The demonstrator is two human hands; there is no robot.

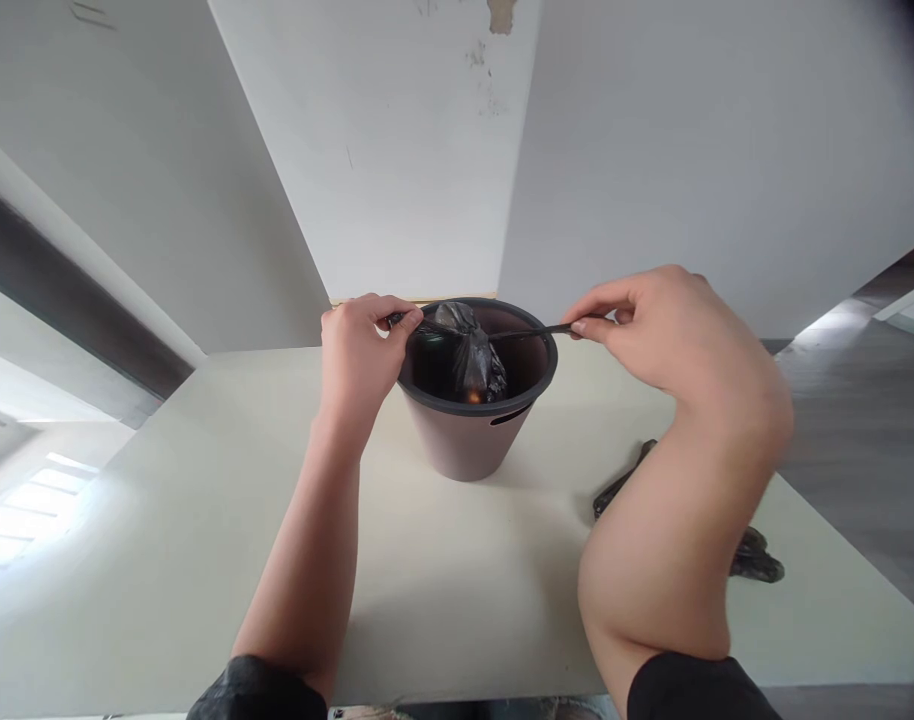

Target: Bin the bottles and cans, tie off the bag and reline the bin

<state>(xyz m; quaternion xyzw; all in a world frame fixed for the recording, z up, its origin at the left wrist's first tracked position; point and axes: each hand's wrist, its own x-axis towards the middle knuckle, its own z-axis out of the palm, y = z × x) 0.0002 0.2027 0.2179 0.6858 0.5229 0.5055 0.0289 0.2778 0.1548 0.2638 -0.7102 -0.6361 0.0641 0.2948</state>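
Note:
A black plastic garbage bag (472, 360) sits gathered inside a brownish-mauve trash can (468, 440) with a dark rim. My left hand (367, 335) is at the can's left rim, thumb and fingers pinched on one dark drawstring of the bag. On the other side, beyond the right rim, my right hand (629, 320) pinches the opposite drawstring, which is stretched taut toward the bag's cinched neck. The bag's lower part is hidden inside the can.
The can stands on a pale table (427, 560) against a white wall column (397, 150). Folded black plastic (758, 557) lies partly behind my right forearm, showing on both sides of it. A grey floor (862, 420) lies beyond the table's right edge.

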